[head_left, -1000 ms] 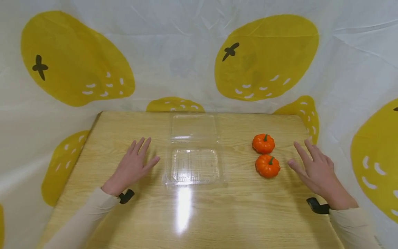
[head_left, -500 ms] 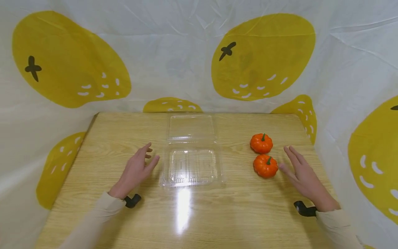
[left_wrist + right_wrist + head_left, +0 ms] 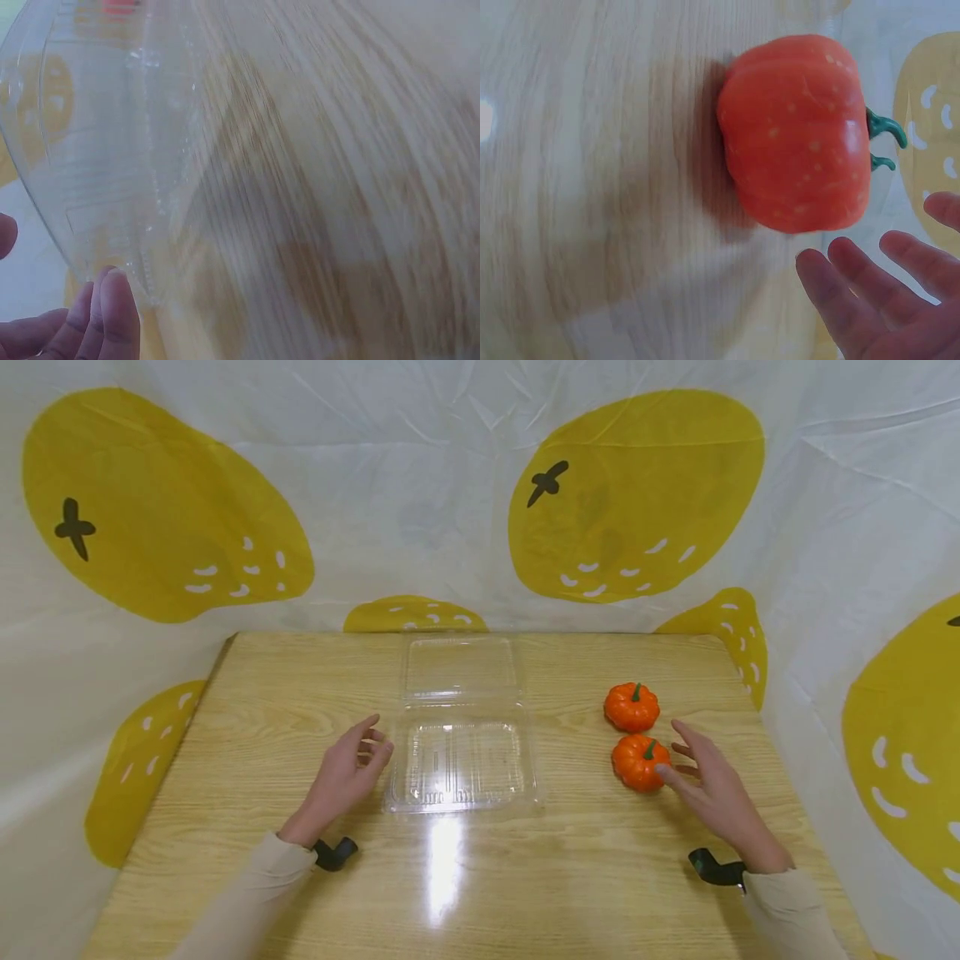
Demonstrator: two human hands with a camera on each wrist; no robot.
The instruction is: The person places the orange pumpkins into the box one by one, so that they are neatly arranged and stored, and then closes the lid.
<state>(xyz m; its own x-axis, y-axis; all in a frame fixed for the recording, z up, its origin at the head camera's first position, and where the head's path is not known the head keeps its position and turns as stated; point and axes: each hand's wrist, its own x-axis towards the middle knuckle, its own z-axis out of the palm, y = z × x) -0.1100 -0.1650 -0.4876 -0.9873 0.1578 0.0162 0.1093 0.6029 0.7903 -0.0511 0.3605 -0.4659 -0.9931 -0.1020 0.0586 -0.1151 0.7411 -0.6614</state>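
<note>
A clear plastic clamshell container [image 3: 465,764] lies open on the table, its lid [image 3: 461,667] folded back toward the far edge. Just left of it is my left hand [image 3: 341,777], fingers loosely bent and holding nothing; its fingertips [image 3: 118,300] show near the container's edge in the left wrist view. Two small orange pumpkins with green stems stand to the right, one behind the other: the far pumpkin [image 3: 632,707] and the near pumpkin [image 3: 637,763]. My right hand [image 3: 712,789] is beside the near one, thumb overlapping it in the head view, fingers [image 3: 870,292] relaxed and apart.
The wood-grain table [image 3: 570,877] reaches back to a white curtain [image 3: 420,510] printed with big yellow lemons, which also hangs along both sides. Each wrist wears a black camera mount, such as the right mount [image 3: 716,868].
Both hands have moved inward, the left toward the container and the right up to the near pumpkin. Their fingers have bent more. Container and pumpkins have stayed in place.
</note>
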